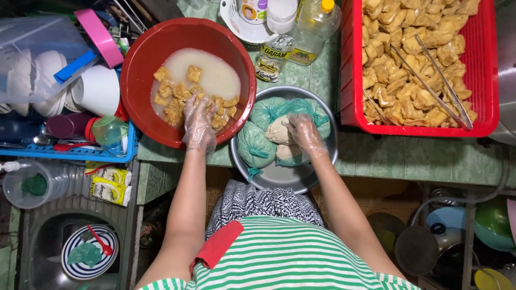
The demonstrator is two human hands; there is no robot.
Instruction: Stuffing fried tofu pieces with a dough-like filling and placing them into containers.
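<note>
A: Starting left of the red bowl (141, 80), what stood there?

B: A blue rack (80, 154) of cups. In the red bowl itself, the gloved left hand (198, 119) lay spread among tofu pieces (174, 104) in pale batter (215, 72).

A: And right of it?

B: The metal bowl (317, 161) touched it; there the right hand (302, 130) pinched a lump of filling (279, 131) between green bags (253, 146). I judged stuffing was underway; next, filling would need pressing into 1 piece. Farthest right sat a red tray (486, 80) of fried tofu.
</note>
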